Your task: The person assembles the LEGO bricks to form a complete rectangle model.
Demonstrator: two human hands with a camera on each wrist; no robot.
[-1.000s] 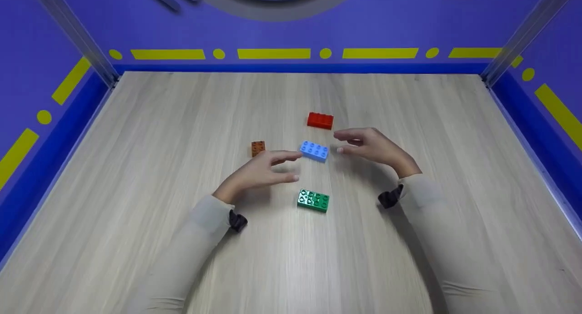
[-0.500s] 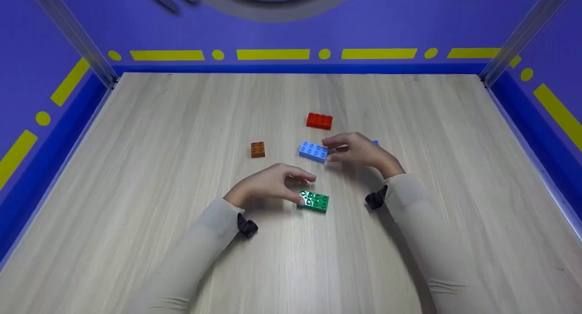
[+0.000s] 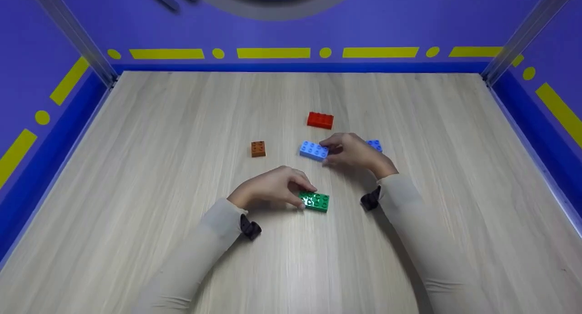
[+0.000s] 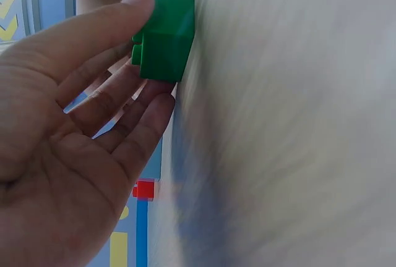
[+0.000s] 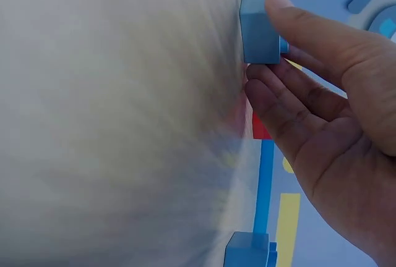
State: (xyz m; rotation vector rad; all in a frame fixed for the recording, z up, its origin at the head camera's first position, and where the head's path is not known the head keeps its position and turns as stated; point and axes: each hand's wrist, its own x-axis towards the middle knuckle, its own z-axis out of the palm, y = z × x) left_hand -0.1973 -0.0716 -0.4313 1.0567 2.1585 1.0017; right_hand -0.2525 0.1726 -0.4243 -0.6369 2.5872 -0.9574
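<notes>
A green brick (image 3: 316, 202) with studs on top lies on the table at the front centre. My left hand (image 3: 275, 186) pinches its left end between thumb and fingers; the left wrist view shows the thumb along the side of the green brick (image 4: 167, 38). Farther back lies a light blue brick (image 3: 312, 150), and my right hand (image 3: 357, 152) grips its right end. In the right wrist view the thumb presses against the face of the light blue brick (image 5: 260, 26), with the other fingertips below and behind it.
A red brick (image 3: 320, 120) lies behind the light blue one. To the left sits a smaller brown-orange brick (image 3: 258, 149). Another blue brick (image 3: 374, 144) shows partly behind my right hand. Purple walls (image 3: 291, 32) enclose the wooden table (image 3: 182, 123).
My left hand has moved toward me and to the right, onto the green brick. The right hand has moved left and taken hold of the light blue brick, uncovering the blue brick behind it.
</notes>
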